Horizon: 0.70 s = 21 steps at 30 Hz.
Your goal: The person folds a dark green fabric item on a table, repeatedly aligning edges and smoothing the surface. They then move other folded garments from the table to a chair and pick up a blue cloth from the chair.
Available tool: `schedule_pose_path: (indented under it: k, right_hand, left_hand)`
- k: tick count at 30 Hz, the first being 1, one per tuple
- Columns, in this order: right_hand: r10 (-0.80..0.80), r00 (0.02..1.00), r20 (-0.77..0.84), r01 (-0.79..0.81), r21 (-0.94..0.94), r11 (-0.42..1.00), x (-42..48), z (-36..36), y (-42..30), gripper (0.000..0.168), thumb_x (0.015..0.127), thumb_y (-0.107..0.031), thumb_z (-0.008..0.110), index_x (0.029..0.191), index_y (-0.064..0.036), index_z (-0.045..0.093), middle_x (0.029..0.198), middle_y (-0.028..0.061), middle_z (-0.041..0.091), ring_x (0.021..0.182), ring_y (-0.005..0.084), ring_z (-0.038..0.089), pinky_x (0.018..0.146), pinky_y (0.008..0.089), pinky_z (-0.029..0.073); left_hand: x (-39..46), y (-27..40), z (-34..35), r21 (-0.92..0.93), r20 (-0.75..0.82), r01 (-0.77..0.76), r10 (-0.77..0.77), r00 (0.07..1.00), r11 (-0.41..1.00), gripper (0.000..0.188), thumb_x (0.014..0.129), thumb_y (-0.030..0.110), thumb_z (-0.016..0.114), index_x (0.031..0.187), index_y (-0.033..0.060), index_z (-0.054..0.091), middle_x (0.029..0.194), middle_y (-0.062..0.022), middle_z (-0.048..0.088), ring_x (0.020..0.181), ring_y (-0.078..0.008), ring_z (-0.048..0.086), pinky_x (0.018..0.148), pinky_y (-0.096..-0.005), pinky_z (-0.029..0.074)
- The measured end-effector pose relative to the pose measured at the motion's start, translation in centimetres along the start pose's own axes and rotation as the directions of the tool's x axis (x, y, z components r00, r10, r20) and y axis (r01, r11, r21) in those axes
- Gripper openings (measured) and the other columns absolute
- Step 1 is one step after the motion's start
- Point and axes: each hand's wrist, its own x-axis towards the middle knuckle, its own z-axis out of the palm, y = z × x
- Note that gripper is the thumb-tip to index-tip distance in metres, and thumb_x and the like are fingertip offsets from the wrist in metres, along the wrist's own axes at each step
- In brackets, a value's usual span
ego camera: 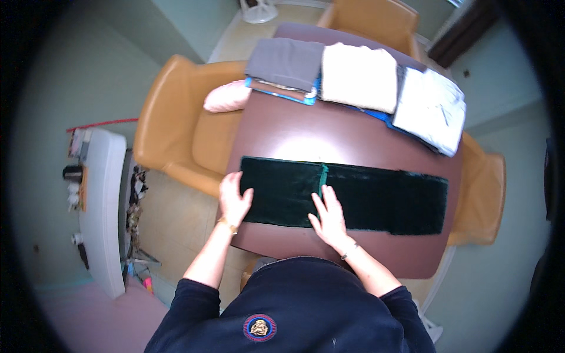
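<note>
A long strip of dark green, velvety folded fabric (379, 200) lies flat across the near half of the brown table (282, 128). A brighter green line (323, 174) crosses it near the middle, perhaps a fold or seam. My left hand (235, 199) is at the fabric's left end, thumb and fingers apart around its edge, and grips nothing that I can see. Over the green line rests my right hand (329, 215), its fingers spread on or just above the cloth. Whether either palm presses down cannot be told.
Along the table's far side sit folded stacks: a grey cloth (284, 61) on others, a cream cloth (358, 77), and a pale blue-white garment (430, 108). Tan armchairs (176, 123) surround the table; one holds a pink bundle (227, 97). A white-topped side table (103, 207) stands left.
</note>
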Motion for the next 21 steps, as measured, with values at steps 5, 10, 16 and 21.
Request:
schedule_pose_path:
  k: [5,10,16,21]
  right_hand:
    - [-0.032,0.999,0.034,0.036,-0.133,0.990,4.0,-0.8,-0.3,0.069,0.088,-0.040,0.062,0.146,-0.012,0.039,0.155,0.0217,0.021,0.145,0.0395,0.016,0.113,0.0556,0.018]
    - [-0.001,0.996,0.093,0.017,-0.161,0.987,4.0,-0.2,1.0,0.073,0.087,-0.046,0.062,0.147,-0.013,0.037,0.157,0.0207,0.018,0.145,0.0384,0.015,0.112,0.0584,0.018]
    - [-0.059,0.977,0.204,0.087,-0.128,0.988,-2.1,0.5,0.5,0.069,0.086,-0.045,0.063,0.145,-0.017,0.041,0.154,0.0195,0.025,0.144,0.0352,0.020,0.114,0.0544,0.017]
    - [-0.060,0.984,0.167,0.084,-0.143,0.986,-2.4,0.7,0.3,0.069,0.083,-0.041,0.068,0.142,-0.014,0.044,0.155,0.0180,0.027,0.144,0.0344,0.021,0.114,0.0527,0.016]
  left_hand:
    - [0.8,2.7,2.6,0.151,0.201,-0.317,0.285,0.937,0.936,0.071,0.084,0.039,0.066,0.144,0.0119,0.041,0.155,-0.0178,0.023,0.144,-0.0392,0.017,0.115,-0.0568,0.016]
    - [1.4,4.3,1.3,0.112,0.280,-0.264,0.224,0.933,0.958,0.072,0.087,0.044,0.063,0.147,0.0149,0.037,0.158,-0.0164,0.017,0.145,-0.0407,0.011,0.114,-0.0600,0.012]
    - [-3.0,2.0,0.1,0.090,0.223,-0.112,0.089,0.971,0.990,0.072,0.088,0.047,0.061,0.148,0.0167,0.035,0.159,-0.0170,0.012,0.146,-0.0410,0.007,0.113,-0.0625,0.014]
    - [-3.1,5.2,-4.4,-0.008,0.232,0.083,-0.079,0.969,0.996,0.071,0.088,0.042,0.062,0.147,0.0119,0.036,0.156,-0.0218,0.018,0.139,-0.0443,0.023,0.112,-0.0545,0.025]
